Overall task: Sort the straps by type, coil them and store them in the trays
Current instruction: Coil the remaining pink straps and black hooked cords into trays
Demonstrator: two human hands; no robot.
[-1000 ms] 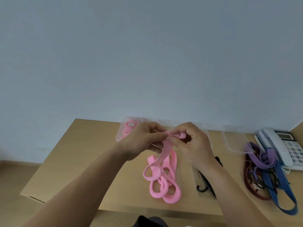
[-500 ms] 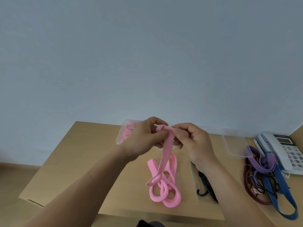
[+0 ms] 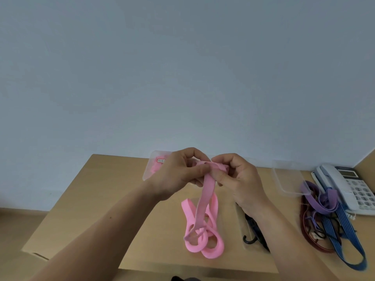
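The fingers [image 3: 199, 169] of the left hand [image 3: 176, 177] and those of the right hand [image 3: 242, 184] are curled and pinching the upper end of the pink strap [image 3: 204, 192] from either side, where a small flat roll of it sits between the fingertips. Against a second ago the run hanging below them is straighter and the loose loops on the surface [image 3: 101, 199] have drawn in tighter, which suggests strap is feeding up into the roll; coiling is under way, with most of the length left to wind. From the fingers the strap drops straight down to those loops. All this lies well left of the telephone [image 3: 343, 185]. Far left of the telephone, behind the left hand, a tray [image 3: 149, 171] holds something pink; an empty-looking clear tray [image 3: 284, 181] is just left of the telephone, and a tangle of purple, blue and maroon straps [image 3: 326, 218] lies against it.
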